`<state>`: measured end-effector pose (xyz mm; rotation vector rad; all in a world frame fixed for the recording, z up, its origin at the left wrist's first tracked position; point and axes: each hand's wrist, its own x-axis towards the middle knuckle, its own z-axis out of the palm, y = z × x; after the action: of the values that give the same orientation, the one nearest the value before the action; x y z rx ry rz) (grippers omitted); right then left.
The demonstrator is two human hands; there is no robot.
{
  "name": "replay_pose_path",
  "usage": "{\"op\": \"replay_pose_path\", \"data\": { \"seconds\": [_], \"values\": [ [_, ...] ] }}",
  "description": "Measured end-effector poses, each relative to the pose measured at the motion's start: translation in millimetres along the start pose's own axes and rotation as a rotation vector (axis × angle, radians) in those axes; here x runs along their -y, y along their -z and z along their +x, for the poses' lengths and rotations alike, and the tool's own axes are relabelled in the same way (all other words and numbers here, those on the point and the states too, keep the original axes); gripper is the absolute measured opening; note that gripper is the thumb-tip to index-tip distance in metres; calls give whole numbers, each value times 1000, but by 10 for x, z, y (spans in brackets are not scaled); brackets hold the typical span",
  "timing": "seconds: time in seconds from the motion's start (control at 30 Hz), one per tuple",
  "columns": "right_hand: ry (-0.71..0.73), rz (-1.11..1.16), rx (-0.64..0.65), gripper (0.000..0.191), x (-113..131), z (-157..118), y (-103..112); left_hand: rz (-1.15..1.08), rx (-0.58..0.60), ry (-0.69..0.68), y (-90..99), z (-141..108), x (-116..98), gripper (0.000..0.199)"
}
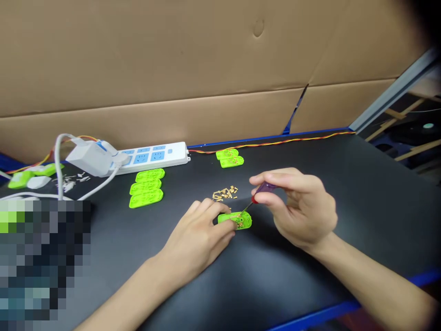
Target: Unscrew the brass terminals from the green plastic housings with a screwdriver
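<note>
A green plastic shell (246,220) with small brass parts in it lies on the black table. My left hand (201,230) grips its left end between the fingers. My right hand (303,207) is closed around the purple handle of a small screwdriver (264,187), whose thin shaft slants down to the brass parts inside the shell. Just behind the shell is a loose pile of brass pieces (225,193). Two green shells with brass parts (232,161) sit farther back, and several green shells (146,198) lie side by side to the left.
A white power strip (163,161) with a plugged-in white adapter (90,158) and cables lies at the back left. Nearby are white bits (69,183) and green-and-white pieces (21,179). Cardboard (172,55) stands behind, with a twisted red-yellow wire (275,144) along the back edge.
</note>
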<state>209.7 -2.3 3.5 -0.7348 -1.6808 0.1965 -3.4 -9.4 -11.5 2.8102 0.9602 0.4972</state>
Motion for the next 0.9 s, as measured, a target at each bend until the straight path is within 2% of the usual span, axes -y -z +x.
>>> {"op": "replay_pose_path", "data": {
  "seconds": [0.17, 0.37, 0.53, 0.63, 0.8, 0.9],
  "values": [
    [43, -14, 28, 39, 0, 26, 0, 0, 14, 6, -1, 18, -3, 16],
    [69, -75, 149, 32, 141, 100, -26, -39, 23, 24, 28, 21, -45, 15],
    [81, 15, 71, 30, 173, 94, -77, -51, -37, 29, 8, 16, -44, 11],
    [55, 40, 45, 31, 165, 61, -76, -65, -21, 30, 11, 20, -43, 10],
    [-93, 53, 175, 38, 179, -7, -59, -96, 38, 38, 22, 19, -71, 11],
    [-39, 114, 149, 33, 175, -3, -70, -71, 27, 30, 8, 18, -87, 11]
  ]
}}
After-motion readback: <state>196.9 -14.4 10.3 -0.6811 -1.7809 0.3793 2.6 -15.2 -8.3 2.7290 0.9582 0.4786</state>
